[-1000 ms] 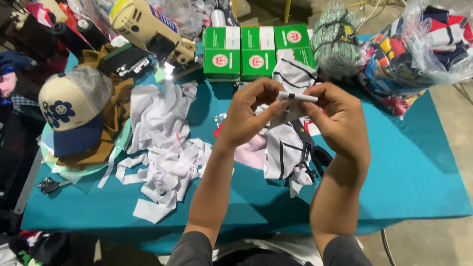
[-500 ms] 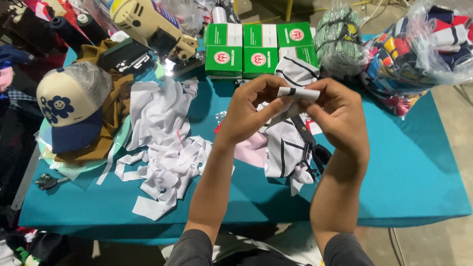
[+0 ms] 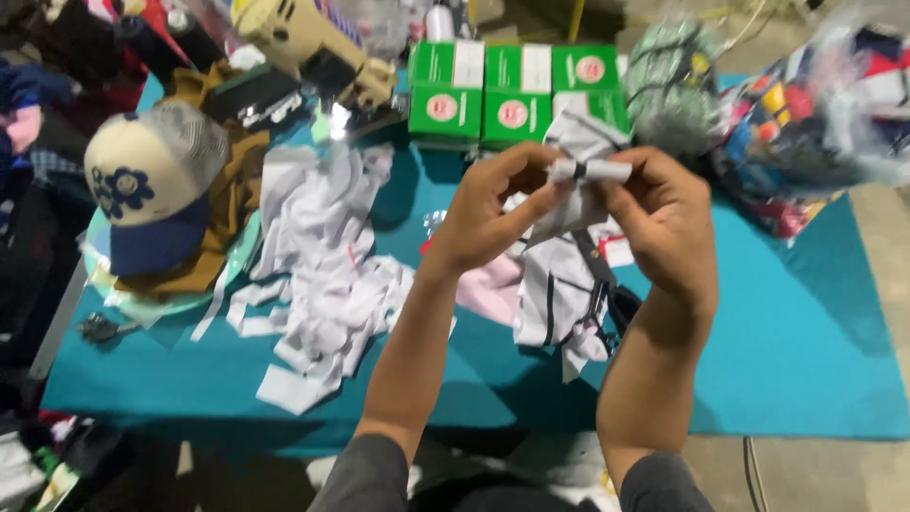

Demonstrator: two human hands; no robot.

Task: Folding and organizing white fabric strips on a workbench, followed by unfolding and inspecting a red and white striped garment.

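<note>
While the teal table (image 3: 806, 370) is carrying a heap of white fabric scraps (image 3: 322, 275), a cream-and-navy cap (image 3: 152, 185) and green boxes (image 3: 517, 90), both hands are raised above it w/ a small white rolled strip (image 3: 592, 171) btwn them: left hand (image 3: 493, 213) is pinching one end, right hand (image 3: 664, 228) is gripping the other.

Teal-covered table (image 3: 815, 379), grey concrete floor (image 3: 882, 246) at right, dim clutter beyond the table's left edge.

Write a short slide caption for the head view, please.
Both hands, left hand and right hand, pinch a small white roll above a teal table.
</note>
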